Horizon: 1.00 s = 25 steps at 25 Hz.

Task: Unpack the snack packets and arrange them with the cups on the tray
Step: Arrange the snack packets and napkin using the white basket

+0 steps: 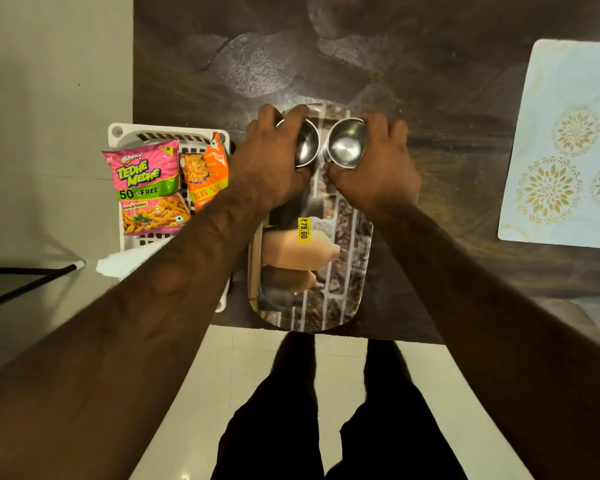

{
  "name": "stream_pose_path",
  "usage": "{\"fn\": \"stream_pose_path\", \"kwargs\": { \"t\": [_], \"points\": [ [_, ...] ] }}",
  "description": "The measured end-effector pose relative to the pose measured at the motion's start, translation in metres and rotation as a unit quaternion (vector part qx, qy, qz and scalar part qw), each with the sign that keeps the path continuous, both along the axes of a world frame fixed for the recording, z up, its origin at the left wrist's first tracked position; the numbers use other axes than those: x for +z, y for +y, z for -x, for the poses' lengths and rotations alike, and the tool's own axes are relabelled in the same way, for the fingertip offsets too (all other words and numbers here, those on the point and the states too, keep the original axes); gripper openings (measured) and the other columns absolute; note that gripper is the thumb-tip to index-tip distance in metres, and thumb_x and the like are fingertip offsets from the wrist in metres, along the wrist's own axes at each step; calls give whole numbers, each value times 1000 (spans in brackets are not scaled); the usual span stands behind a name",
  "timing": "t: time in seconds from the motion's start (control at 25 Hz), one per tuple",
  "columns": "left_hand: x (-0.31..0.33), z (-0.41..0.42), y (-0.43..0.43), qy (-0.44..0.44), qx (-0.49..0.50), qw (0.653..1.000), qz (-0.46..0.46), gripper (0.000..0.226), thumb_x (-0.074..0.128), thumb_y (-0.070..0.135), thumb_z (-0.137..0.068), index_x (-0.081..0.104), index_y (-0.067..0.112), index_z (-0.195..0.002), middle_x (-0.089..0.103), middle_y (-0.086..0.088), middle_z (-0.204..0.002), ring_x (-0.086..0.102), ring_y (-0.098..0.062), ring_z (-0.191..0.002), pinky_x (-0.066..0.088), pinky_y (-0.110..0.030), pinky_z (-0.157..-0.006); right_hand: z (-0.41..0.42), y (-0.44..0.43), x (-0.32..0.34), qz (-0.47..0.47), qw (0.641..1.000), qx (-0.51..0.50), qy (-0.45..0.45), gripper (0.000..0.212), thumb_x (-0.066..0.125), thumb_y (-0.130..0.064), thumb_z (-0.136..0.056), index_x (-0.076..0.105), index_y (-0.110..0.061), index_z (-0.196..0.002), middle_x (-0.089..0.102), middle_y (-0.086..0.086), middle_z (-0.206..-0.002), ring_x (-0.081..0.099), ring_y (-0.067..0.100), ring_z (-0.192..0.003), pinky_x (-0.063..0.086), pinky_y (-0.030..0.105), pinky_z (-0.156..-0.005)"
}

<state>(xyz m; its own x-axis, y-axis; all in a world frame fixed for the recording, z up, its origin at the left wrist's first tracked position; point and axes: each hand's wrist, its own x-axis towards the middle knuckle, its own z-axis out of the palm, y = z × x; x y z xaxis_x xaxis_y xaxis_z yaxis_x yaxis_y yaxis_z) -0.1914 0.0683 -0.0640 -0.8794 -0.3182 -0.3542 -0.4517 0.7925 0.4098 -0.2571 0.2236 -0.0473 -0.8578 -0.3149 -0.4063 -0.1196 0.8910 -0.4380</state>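
Head view: dark wooden table, pale tiled floor, grey wall.

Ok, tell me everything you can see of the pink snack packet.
The pink snack packet is a sealed, puffy foil-look bag printed "Bingo! Tedhe Medhe", with a green "50% FREE" band and a picture of orange twisted sticks. It lies flat, face up, in the white slatted basket left of the tray. Its right edge meets the orange packet. Neither hand touches it.
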Motion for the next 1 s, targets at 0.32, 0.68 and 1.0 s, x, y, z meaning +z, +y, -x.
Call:
{"fn": "stream_pose_path", "kwargs": {
  "t": [0.32,0.68,1.0],
  "points": [
    [6,0,2,-22,-2,1000,-11,91,77,34,-74,31,29,-152,41,-14,-137,48,-37,-124,51,-52,-93,-3,-2,4,-7,1000,-4,-10,86,83,-45,-80,40,-25,-152,46,8,-145,63,35,-123,57,52,-89],
    [39,-76,-32,116,129,985,-17,56,64,18,-74,53,9,-128,58,-14,-120,55,-34,-114,46,-45,-95,-54,14,43,116,988,6,103,27,59,-12,-91,70,-18,-115,65,-7,-104,60,15,-88,54,38,-80],
    [23,-127,-49,39,247,958,-141,34,55,-1,-80,57,10,-112,68,-4,-97,66,-25,-93,53,-37,-83,-116,-81,2,118,973,0,-198,29,70,-36,-97,69,-20,-121,77,2,-111,71,23,-101,58,38,-89]
  ]
}}
